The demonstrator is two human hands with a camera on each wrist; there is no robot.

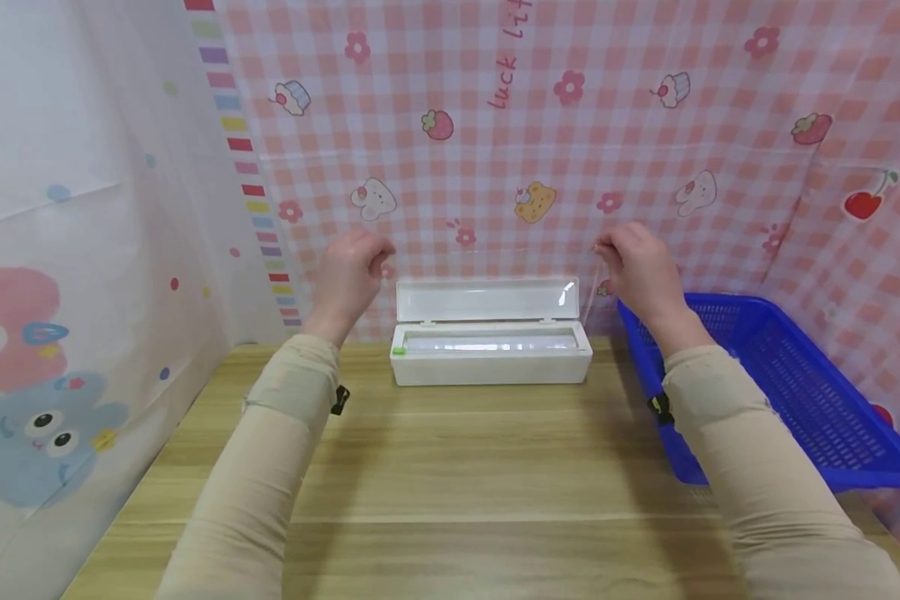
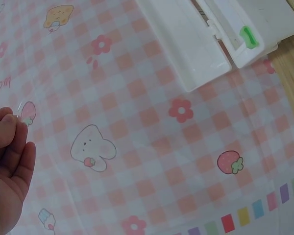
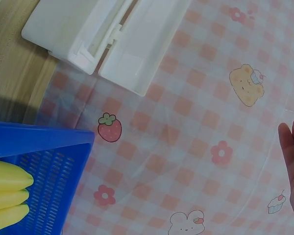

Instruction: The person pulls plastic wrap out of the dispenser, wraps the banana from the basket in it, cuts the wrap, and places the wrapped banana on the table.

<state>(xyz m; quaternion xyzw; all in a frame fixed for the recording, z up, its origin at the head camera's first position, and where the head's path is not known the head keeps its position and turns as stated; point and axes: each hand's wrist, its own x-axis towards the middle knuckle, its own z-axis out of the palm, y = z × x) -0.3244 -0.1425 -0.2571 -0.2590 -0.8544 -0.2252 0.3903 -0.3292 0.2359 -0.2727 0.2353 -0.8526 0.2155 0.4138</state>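
Observation:
A white cling film dispenser box (image 1: pixel 492 367) stands at the back of the wooden table, its lid (image 1: pixel 487 300) tipped up and a film roll (image 1: pixel 491 343) inside. Above it, both hands are raised at about the same height. Thin clear cling film (image 1: pixel 594 292) stretches between them, so transparent that only faint edges show. My left hand (image 1: pixel 348 271) pinches one corner; a bit of film (image 2: pixel 20 106) shows at its fingertips in the left wrist view. My right hand (image 1: pixel 641 267) pinches the other corner; only part of it appears in the right wrist view.
A blue plastic basket (image 1: pixel 802 375) is at the right, below my right forearm. Several yellow bananas (image 3: pixel 7 196) lie in it. A pink checked cloth (image 1: pixel 450 183) hangs behind the box. A green slider (image 1: pixel 398 351) sits at the box's left end.

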